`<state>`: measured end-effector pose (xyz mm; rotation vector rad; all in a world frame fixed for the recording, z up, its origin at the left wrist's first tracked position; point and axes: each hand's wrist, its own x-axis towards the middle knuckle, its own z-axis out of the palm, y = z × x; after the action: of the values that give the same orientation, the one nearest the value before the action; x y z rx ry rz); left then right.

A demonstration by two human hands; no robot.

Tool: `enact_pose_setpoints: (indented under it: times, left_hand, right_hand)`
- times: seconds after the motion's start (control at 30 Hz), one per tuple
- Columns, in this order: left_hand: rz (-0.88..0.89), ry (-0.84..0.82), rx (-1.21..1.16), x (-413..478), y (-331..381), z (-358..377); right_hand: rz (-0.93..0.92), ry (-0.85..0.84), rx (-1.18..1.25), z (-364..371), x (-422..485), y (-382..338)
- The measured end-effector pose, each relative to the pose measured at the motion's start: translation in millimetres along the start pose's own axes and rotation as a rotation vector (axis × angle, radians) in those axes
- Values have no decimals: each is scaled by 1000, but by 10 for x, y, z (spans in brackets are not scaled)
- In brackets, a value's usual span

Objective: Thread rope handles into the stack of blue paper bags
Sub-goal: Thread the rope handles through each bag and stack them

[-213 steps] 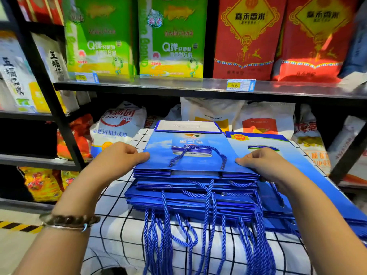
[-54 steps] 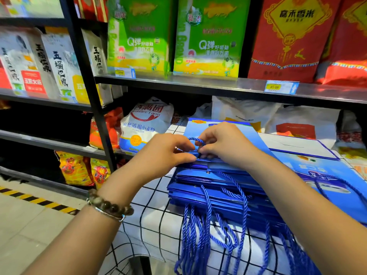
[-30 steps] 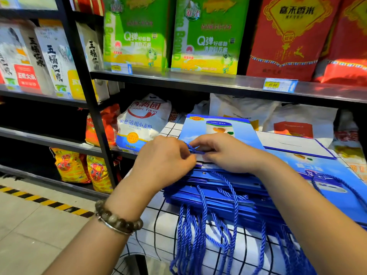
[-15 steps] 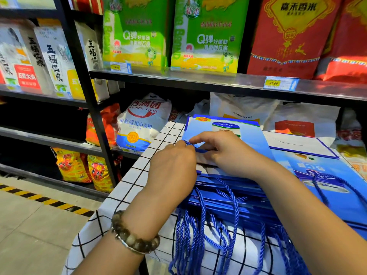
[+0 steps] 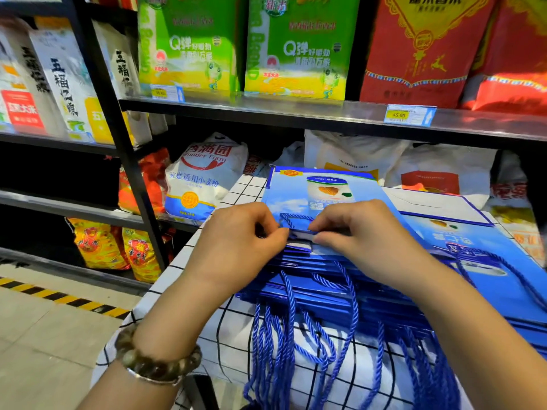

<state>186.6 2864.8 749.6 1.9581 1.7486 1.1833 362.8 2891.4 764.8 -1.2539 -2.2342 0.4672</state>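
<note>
Dead centre of the frame, both hands meet at the near rim of the top bag (image 5: 319, 190), which lies flat on the stack (image 5: 325, 294) of blue bags, middle-right. The left hand (image 5: 236, 247) has its fingers curled in, with thumb and forefinger pinching the end of a blue rope (image 5: 294, 216) right at the rim. The right hand (image 5: 364, 241) is curled too, forefinger above and thumb below, nipping the rim itself just beside the rope. A short loop of rope lies on the bag face between the hands, so my guess is one end is going through a hole (can't see the hole, fingers cover it).

Handling-wise, the rope looks like soft, floppy twisted cord. It won't push through unless you hold it close to the tip, like threading a needle. The bag paper looks glossy and fairly stiff but thin, so I'd expect it to crease or tear at the hole if yanked. Best to pinch the folded rim next to the hole and keep the rest flat. It all looks light.

Lower centre, threaded handles (image 5: 284, 350) dangle off the stack over the checked cloth (image 5: 219, 335). Another pile (image 5: 479, 261) of bags sits at the right edge.
</note>
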Motion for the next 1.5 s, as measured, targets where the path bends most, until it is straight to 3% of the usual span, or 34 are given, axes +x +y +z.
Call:
enact_pose_setpoints:
  times: [0.1,0.23,0.33,0.5,0.67,0.87,0.93,1.07,1.13,1.3,1.4,1.5]
  left_hand:
    - [-20,20,-70,53,2,15]
    - [-55,-202,-87,139,4,31]
    - [-71,-248,27,247,60,93]
    - [-113,-347,-65,355,148,165]
    - [-121,-184,-150,432,137,180]
    - [-145,-143,-140,415,64,287]
    - [-112,-129,-57,391,65,263]
    - [29,-21,289,254,154,135]
    - [101,-3,280,145,235,102]
    - [284,-302,335,-27,440,229]
    - [364,-351,409,8,458,327]
    - [317,-362,347,94,430,306]
  right_hand:
    - [12,32,-23,28,-74,15]
    - [-18,59,-78,86,-148,30]
    - [-49,124,-109,143,-197,42]
    - [-162,249,-161,200,-266,53]
    - [-241,289,-197,226,-311,50]
    - [-192,224,-188,236,-344,64]
    - [-169,236,-147,156,-406,114]
    - [-16,444,-44,-150,-644,322]
    - [77,511,-31,-278,-751,438]
    - [193,488,0,-336,-814,593]
    - [182,524,-22,-331,-837,588]
    - [117,574,-134,-354,-880,588]
